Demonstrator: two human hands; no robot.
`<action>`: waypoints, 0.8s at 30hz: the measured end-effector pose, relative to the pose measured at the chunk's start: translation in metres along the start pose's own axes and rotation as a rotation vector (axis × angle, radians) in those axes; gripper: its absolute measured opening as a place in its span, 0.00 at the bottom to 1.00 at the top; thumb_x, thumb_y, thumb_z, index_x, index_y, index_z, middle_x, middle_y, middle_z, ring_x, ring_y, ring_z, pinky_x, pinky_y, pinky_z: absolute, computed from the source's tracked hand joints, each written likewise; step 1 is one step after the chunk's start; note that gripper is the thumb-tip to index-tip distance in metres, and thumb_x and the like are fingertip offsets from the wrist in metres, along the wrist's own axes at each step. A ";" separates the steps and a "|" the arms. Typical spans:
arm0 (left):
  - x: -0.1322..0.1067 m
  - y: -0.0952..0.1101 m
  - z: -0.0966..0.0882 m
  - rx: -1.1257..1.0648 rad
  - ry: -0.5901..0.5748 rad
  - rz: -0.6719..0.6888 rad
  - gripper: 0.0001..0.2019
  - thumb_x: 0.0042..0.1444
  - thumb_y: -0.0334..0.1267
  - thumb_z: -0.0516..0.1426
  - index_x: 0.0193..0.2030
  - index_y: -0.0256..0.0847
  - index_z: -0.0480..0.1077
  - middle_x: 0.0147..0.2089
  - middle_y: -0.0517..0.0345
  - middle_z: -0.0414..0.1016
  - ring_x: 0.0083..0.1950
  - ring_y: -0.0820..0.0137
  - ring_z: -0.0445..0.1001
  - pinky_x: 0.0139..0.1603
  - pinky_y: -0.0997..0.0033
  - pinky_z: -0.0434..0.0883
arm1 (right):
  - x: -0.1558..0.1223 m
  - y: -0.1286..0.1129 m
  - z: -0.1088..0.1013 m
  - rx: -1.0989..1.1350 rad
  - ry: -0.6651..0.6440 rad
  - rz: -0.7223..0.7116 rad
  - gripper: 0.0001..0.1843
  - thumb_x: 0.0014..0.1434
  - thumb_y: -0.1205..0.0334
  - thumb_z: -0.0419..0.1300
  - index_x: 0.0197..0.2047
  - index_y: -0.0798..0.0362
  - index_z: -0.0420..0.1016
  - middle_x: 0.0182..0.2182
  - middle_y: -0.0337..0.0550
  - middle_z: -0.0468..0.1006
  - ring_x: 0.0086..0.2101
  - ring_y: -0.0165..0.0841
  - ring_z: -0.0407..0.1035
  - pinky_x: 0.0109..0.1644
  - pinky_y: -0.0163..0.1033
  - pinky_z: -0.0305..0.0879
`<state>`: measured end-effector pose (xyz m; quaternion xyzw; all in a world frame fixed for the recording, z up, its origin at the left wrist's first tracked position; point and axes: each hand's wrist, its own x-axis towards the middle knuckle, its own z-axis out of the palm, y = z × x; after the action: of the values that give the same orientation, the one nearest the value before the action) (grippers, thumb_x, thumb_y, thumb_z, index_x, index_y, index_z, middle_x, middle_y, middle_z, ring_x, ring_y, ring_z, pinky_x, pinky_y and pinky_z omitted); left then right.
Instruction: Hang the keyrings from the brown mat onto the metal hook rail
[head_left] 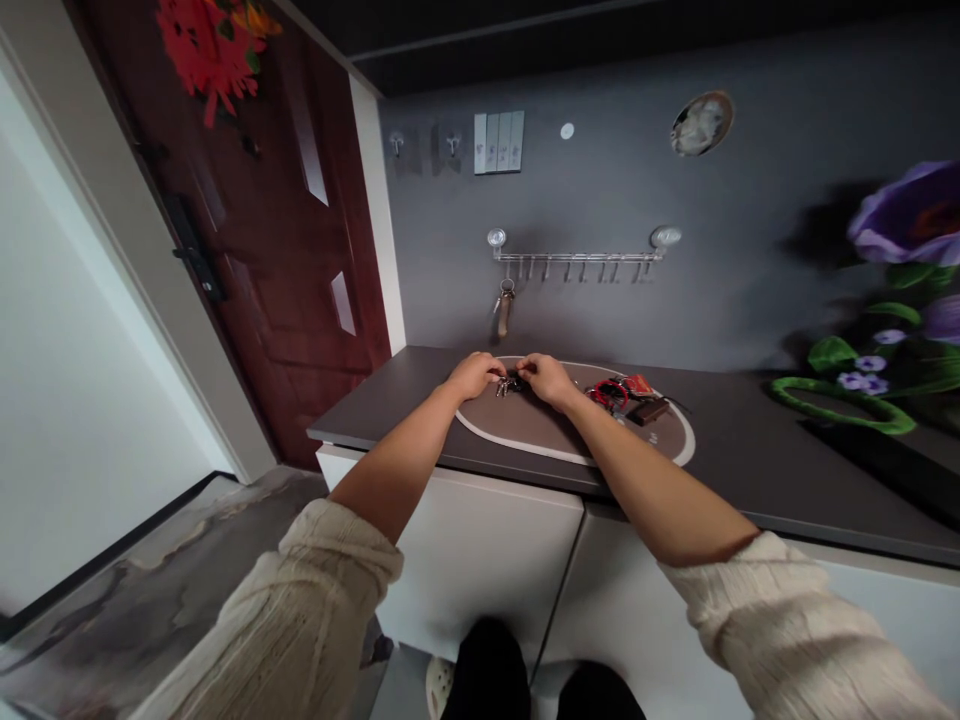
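Observation:
Both my hands meet over an oval brown mat (540,430) on a dark countertop (750,450). My left hand (474,374) and my right hand (546,378) are closed in a pinch on a small bunch of keys (508,384) that lies between them on the mat. To the right of my right hand, also on the mat, lie a red key ring bundle (611,394) and a dark brown fob (648,409). Above the mat, a hook rail (577,257) is fixed to the grey wall, with one key set (504,308) hanging from its left end.
A dark red door (255,230) with a black handle stands to the left. White cabinet doors (480,560) sit under the countertop. A purple flower with green leaves (900,300) fills the right side. Light switches (498,142) sit on the wall above.

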<state>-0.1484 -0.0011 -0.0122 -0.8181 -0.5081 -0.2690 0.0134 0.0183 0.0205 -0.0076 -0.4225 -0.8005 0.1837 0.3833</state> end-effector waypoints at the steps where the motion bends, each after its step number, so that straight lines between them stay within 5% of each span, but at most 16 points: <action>1: 0.000 0.000 0.000 0.007 0.003 -0.001 0.09 0.47 0.31 0.54 0.35 0.42 0.73 0.36 0.55 0.72 0.41 0.68 0.66 0.47 0.69 0.60 | 0.000 0.000 0.001 0.020 0.006 0.001 0.07 0.45 0.73 0.56 0.27 0.54 0.73 0.25 0.40 0.74 0.27 0.28 0.64 0.37 0.33 0.58; 24: 0.001 0.008 -0.007 -0.206 0.137 -0.112 0.07 0.50 0.32 0.49 0.29 0.37 0.68 0.29 0.59 0.70 0.33 0.73 0.65 0.38 0.75 0.62 | -0.001 -0.003 -0.001 0.086 0.014 0.008 0.05 0.43 0.72 0.58 0.23 0.54 0.71 0.22 0.38 0.72 0.24 0.26 0.61 0.33 0.32 0.54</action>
<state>-0.1441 -0.0059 -0.0040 -0.7652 -0.5204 -0.3756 -0.0512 0.0175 0.0184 -0.0057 -0.4102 -0.7874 0.2165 0.4060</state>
